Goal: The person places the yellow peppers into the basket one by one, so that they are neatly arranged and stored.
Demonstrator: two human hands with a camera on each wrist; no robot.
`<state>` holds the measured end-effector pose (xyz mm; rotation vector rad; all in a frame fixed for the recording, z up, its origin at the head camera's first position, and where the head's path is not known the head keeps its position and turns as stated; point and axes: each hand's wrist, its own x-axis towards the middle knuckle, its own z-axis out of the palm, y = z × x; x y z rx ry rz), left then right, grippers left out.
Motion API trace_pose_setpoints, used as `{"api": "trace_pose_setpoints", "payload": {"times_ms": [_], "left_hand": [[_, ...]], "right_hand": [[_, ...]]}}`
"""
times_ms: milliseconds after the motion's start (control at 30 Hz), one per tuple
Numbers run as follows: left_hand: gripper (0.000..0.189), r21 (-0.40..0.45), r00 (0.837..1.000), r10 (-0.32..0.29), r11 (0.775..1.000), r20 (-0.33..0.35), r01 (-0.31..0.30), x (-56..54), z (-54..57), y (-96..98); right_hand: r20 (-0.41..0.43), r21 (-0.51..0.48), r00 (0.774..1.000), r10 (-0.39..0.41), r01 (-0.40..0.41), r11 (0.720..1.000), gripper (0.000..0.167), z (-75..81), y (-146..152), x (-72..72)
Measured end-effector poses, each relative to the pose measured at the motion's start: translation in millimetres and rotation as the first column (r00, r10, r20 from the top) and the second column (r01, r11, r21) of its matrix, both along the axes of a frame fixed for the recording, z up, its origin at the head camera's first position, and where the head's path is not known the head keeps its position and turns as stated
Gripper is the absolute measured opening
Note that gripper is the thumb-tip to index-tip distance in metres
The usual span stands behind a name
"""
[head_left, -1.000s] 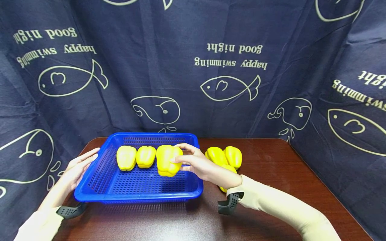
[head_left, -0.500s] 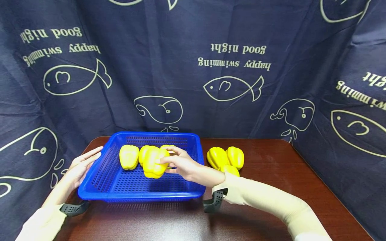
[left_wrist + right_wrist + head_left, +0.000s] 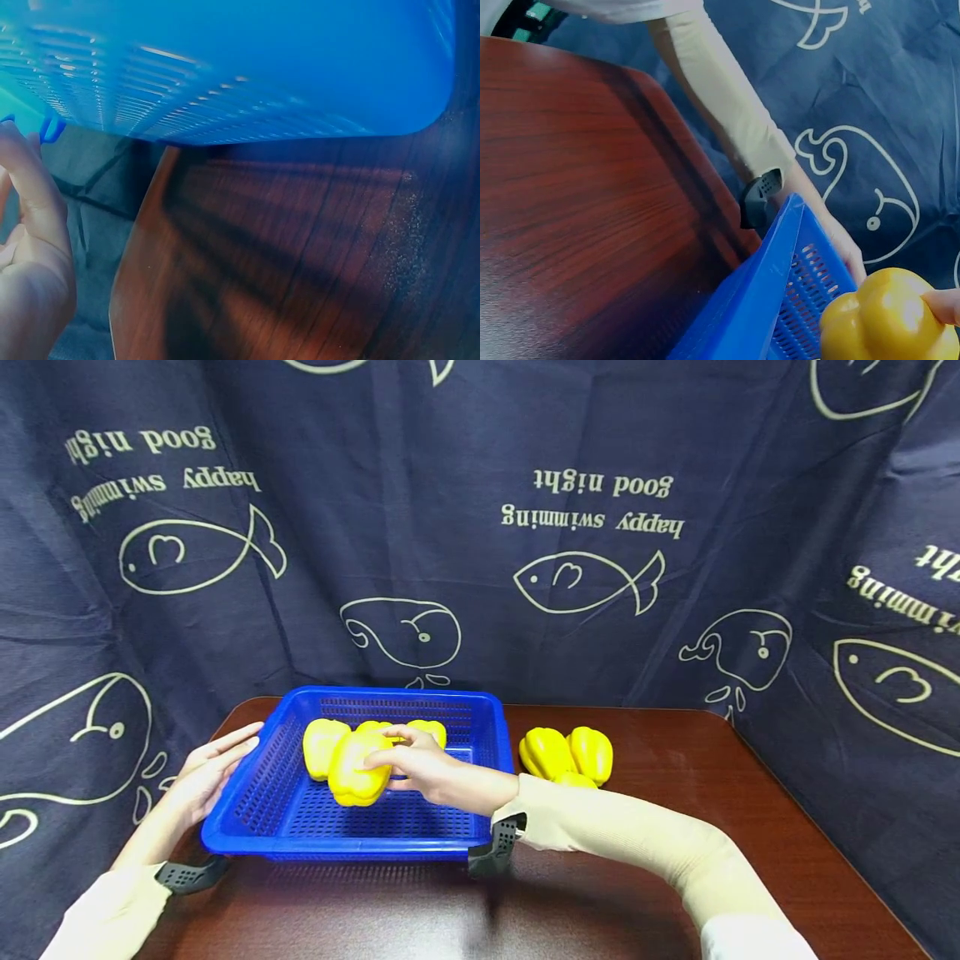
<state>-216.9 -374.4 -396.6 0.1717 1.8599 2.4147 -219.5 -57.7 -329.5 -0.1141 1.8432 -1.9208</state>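
My right hand (image 3: 427, 768) pinches a yellow bell pepper (image 3: 358, 770) over the blue plastic basket (image 3: 360, 845). In the right wrist view the same bell pepper (image 3: 889, 319) shows at the lower right with a fingertip on it. Behind it in the basket lie a bell pepper (image 3: 322, 745) at the left and two more, partly hidden by the hand and the held one. My left hand (image 3: 206, 779) rests on the basket's left rim with its fingers fairly straight. In the left wrist view the left hand (image 3: 37, 247) is beside the basket wall (image 3: 247, 75).
On the brown table (image 3: 675, 827), right of the basket, lies a cluster of yellow bell peppers (image 3: 547, 752), one partly hidden by the right sleeve. A dark blue curtain (image 3: 465, 527) with fish and whale drawings hangs behind the table and along its sides.
My right hand has carried the bell pepper leftward across the basket, toward the leftmost pepper. The left hand has stayed at the rim. The whole head view has shifted slightly.
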Motion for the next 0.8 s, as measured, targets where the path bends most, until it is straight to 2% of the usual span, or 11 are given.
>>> {"api": "trace_pose_setpoints", "payload": {"times_ms": [267,467,567,800], "left_hand": [[0.033,0.000,1.000,0.005,1.000,-0.001,-0.005,-0.6,-0.2,0.5],[0.029,-0.048,0.999,0.043,0.998,0.018,-0.042,-0.4,2.4,2.4],[0.029,-0.073,0.998,0.056,0.996,0.018,-0.055,-0.2,2.2,2.8],[0.030,-0.045,0.998,0.052,0.998,0.027,-0.051,0.5,1.3,-0.3]], "right_hand": [[-0.007,0.083,1.000,0.025,-0.024,0.996,0.050,-3.9,-22.4,-8.4],[0.058,0.093,0.997,0.046,-0.052,0.994,0.053,-7.7,-35.9,-16.3],[0.069,0.097,0.996,0.051,-0.058,0.994,0.050,-11.4,-43.6,-19.5],[0.045,0.134,0.997,0.067,-0.072,0.988,0.042,-22.1,-59.2,-23.2]]}}
